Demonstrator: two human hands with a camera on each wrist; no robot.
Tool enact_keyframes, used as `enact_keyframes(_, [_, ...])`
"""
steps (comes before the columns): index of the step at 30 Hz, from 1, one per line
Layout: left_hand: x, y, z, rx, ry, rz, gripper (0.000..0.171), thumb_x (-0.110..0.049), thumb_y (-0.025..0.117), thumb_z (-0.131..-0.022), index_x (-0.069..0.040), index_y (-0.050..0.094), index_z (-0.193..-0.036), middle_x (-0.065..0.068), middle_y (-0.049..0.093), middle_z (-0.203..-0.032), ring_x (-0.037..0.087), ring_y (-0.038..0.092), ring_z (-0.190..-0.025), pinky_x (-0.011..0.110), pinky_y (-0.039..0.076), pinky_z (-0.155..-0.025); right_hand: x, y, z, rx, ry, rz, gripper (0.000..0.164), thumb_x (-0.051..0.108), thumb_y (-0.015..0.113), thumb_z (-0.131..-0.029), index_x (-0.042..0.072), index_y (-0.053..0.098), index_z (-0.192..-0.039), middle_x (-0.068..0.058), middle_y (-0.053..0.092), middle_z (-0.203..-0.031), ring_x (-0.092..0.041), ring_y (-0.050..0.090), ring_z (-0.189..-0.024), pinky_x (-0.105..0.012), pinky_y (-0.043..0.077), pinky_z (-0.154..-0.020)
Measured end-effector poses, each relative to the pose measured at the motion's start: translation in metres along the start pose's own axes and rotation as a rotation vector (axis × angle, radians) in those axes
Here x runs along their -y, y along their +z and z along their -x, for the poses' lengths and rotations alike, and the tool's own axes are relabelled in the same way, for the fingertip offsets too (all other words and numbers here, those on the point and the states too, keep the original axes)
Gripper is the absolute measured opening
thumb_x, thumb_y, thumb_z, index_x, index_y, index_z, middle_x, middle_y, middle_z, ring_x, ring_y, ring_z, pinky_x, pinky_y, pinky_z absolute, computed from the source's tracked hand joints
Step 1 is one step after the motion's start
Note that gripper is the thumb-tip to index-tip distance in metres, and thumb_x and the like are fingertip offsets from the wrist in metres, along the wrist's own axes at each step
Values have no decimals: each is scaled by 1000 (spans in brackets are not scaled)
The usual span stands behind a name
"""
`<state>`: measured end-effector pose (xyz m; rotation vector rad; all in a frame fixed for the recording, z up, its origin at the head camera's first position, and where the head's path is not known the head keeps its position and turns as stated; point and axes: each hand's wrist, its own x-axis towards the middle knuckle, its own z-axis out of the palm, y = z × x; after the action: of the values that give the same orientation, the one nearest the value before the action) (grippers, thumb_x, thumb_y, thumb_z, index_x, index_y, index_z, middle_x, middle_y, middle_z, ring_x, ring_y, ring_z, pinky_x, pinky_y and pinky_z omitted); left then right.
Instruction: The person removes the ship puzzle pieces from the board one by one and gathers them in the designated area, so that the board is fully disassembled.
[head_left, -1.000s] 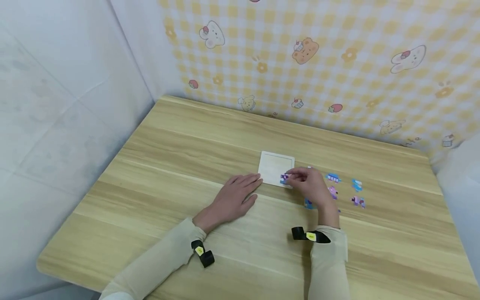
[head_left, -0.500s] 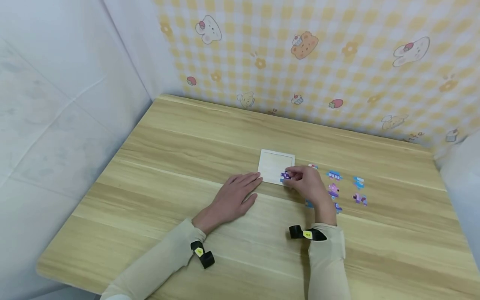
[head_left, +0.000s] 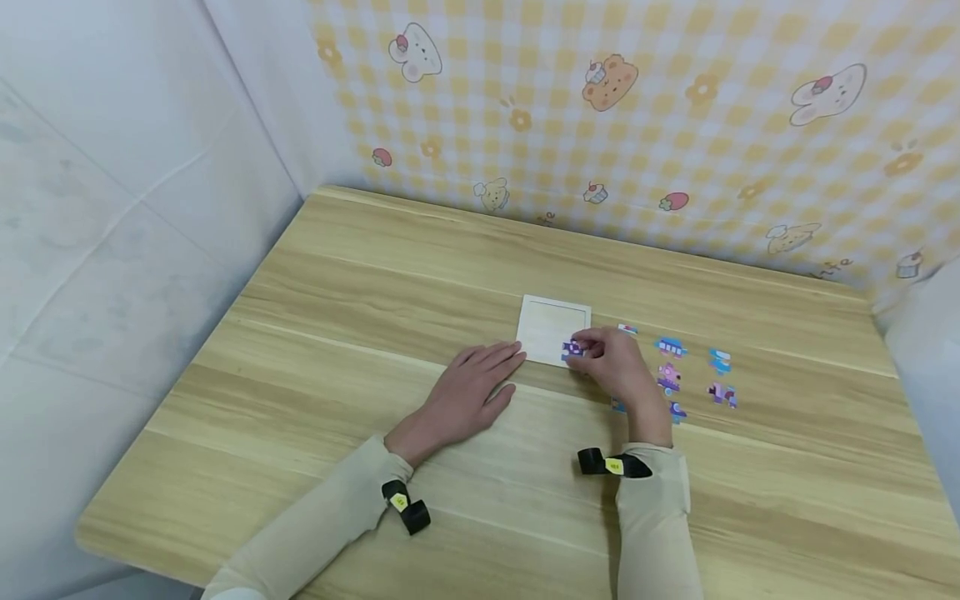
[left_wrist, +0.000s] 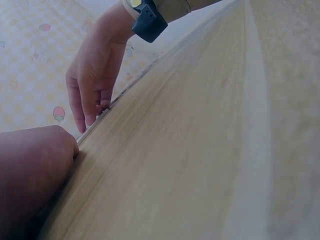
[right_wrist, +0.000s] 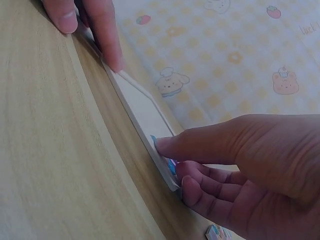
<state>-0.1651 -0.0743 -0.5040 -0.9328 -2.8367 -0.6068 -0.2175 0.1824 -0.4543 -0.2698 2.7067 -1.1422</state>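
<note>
A square white puzzle frame (head_left: pixel 545 321) lies on the table. My left hand (head_left: pixel 470 396) lies flat with straight fingers, its fingertips touching the frame's near left corner. At the near right corner my right hand (head_left: pixel 613 360) holds a purple and blue jigsaw piece (head_left: pixel 572 349) between thumb and fingers. The right wrist view shows the thumb pressing down on this piece (right_wrist: pixel 172 166) inside the frame's rim, with the other fingers curled by the outer edge. Part of the piece is hidden under the hand.
Several loose jigsaw pieces lie to the right, including a blue bus-like one (head_left: pixel 670 347), a pink one (head_left: pixel 669 377) and a purple one (head_left: pixel 722 394). Some are partly behind the right hand. A checked cloth (head_left: pixel 645 150) hangs behind the wooden table (head_left: pixel 337 317).
The head view has tilted slightly. My right hand stays at the frame's near right corner with the jigsaw piece, shifting only a little. My left hand has not moved.
</note>
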Motion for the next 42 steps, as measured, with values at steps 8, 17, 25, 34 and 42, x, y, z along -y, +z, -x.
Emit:
enact_keyframes(8, [0,0,0,6,-3,-3,51,-31,46,-109,-12,48,-156,2,43,-163,18,36,-151,42,27,-123,-2,0,0,-17,-18,-31,29,3,77,-91,-5,65,-115,-19,64,-104,-29,58,-91,-35,49,-77])
enact_keyframes(17, [0,-1,-1,11,-7,5,51,-31,46,-109,-12,48,-156,2,43,-162,18,35,-151,42,27,-122,-7,-3,3,-35,-40,-76,23,2,74,-94,2,67,-116,-15,68,-97,-23,61,-77,-27,52,-64])
enact_keyframes(25, [-1,-1,-1,11,-11,0,50,-31,47,-109,-11,49,-155,3,44,-162,18,37,-151,42,28,-122,-16,-6,3,-51,-57,-133,20,5,69,-99,4,72,-119,-15,73,-99,-22,61,-73,-25,50,-61])
enact_keyframes(34, [-1,0,-1,-5,0,5,50,-31,47,-109,-11,50,-155,2,45,-161,18,38,-150,42,29,-121,-21,-8,6,-48,-35,-185,17,15,71,-100,0,75,-108,-12,73,-91,-20,62,-74,-24,50,-66])
enact_keyframes(42, [-1,1,-1,-2,-5,8,50,-31,47,-109,-11,49,-155,2,45,-161,18,37,-150,42,28,-122,-23,-11,10,-30,-32,-243,17,14,73,-98,-1,76,-105,-13,71,-87,-18,59,-72,-25,50,-62])
